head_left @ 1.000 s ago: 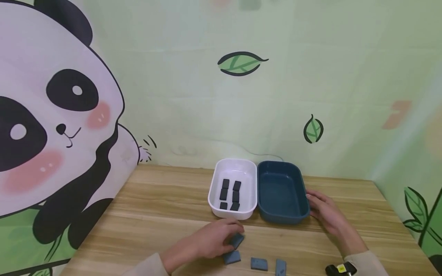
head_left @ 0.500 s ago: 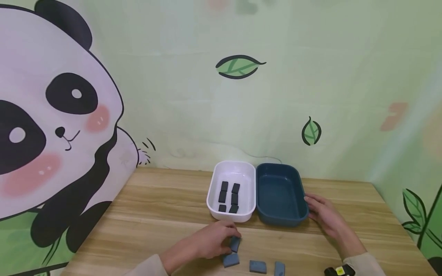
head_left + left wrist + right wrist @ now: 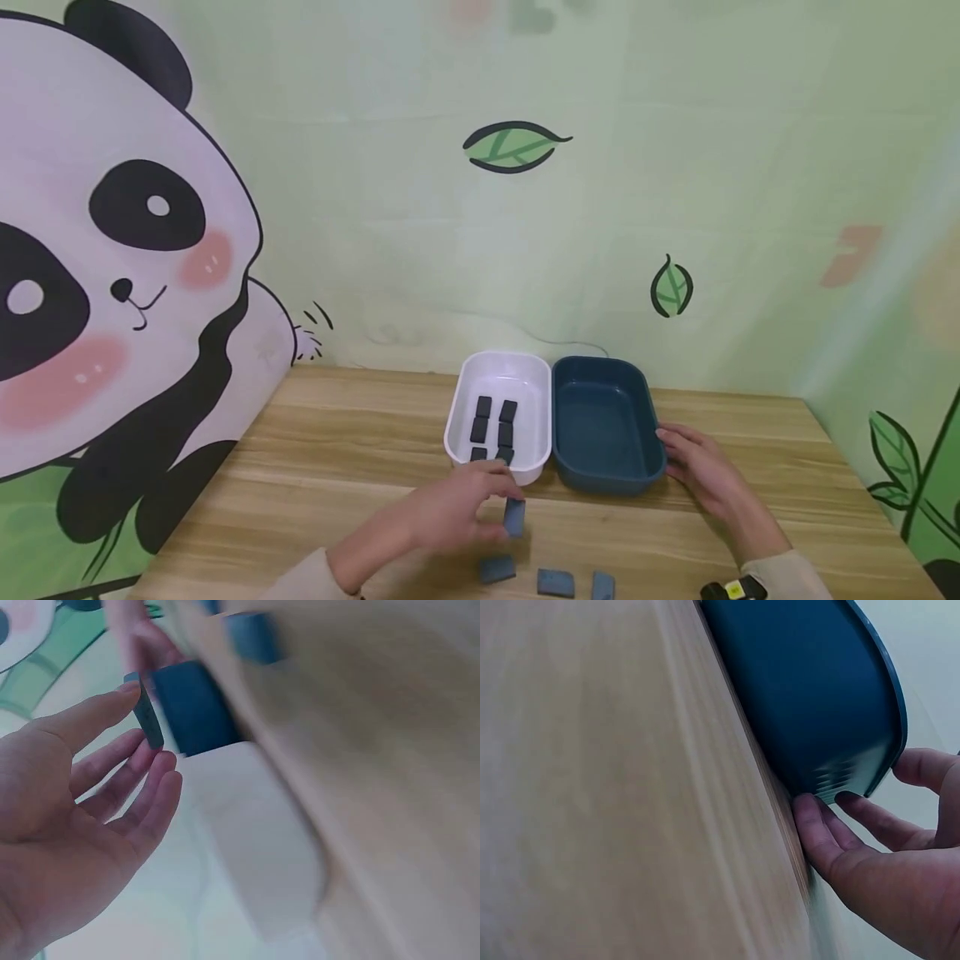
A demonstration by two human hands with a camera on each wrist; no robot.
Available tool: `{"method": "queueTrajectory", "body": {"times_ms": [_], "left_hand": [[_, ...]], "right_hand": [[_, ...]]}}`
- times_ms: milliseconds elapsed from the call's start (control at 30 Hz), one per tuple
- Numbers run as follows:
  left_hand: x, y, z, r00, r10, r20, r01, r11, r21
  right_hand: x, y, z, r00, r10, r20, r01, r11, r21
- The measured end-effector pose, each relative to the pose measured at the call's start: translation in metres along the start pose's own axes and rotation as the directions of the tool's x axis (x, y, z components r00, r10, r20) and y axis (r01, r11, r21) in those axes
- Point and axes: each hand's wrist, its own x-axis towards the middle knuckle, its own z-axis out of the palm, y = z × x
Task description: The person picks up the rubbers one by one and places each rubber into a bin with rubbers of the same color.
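Observation:
In the head view my left hand (image 3: 450, 504) pinches a flat blue-grey rectangular tile (image 3: 514, 517) just in front of the white tray (image 3: 452, 421). The left wrist view shows that tile (image 3: 149, 718) edge-on between thumb and fingertips, raised off the table. Fingertips of my right hand (image 3: 705, 473) touch the right side of the dark blue tray (image 3: 611, 483); in the right wrist view they rest along its outer wall and rim (image 3: 901, 712). Several black tiles (image 3: 478, 429) lie in two columns inside the white tray, the nearest partly hidden by my left hand.
Blue-grey tiles lie on the wooden table (image 3: 360, 433) near its front: one below my left hand (image 3: 497, 569), another to its right (image 3: 555, 582), a third standing lengthwise (image 3: 603, 586). Both trays stand side by side near the panda-printed backdrop (image 3: 375, 208).
My left hand has lifted the tile from beside another one and moved it slightly forward, toward the white tray. My right hand stays at the blue tray.

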Motion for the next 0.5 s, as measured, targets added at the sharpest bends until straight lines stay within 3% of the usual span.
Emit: {"method": "queueTrajectory", "body": {"times_ms": [67,267,367,500], "left_hand": [[0.007,0.007,-0.011,1.0,0.012,-0.029,-0.012,1.0,-0.025],[0.04,0.02,-0.038,0.991,0.038,-0.125,-0.035,0.999,0.028],[0.061,0.02,-0.048,0.988,0.025,-0.154,-0.021,1.0,0.023],[0.093,0.017,-0.054,0.989,-0.03,-0.144,0.028,1.0,-0.013]], "right_hand": [[0.0,0.0,-0.001,1.0,-0.001,-0.001,0.001,1.0,0.003],[0.0,0.001,0.0,1.0,-0.003,0.008,0.003,1.0,0.006],[0.001,0.003,0.0,1.0,-0.004,0.009,0.004,1.0,0.004],[0.002,0.004,-0.002,1.0,-0.01,0.005,0.01,1.0,0.005]]}}
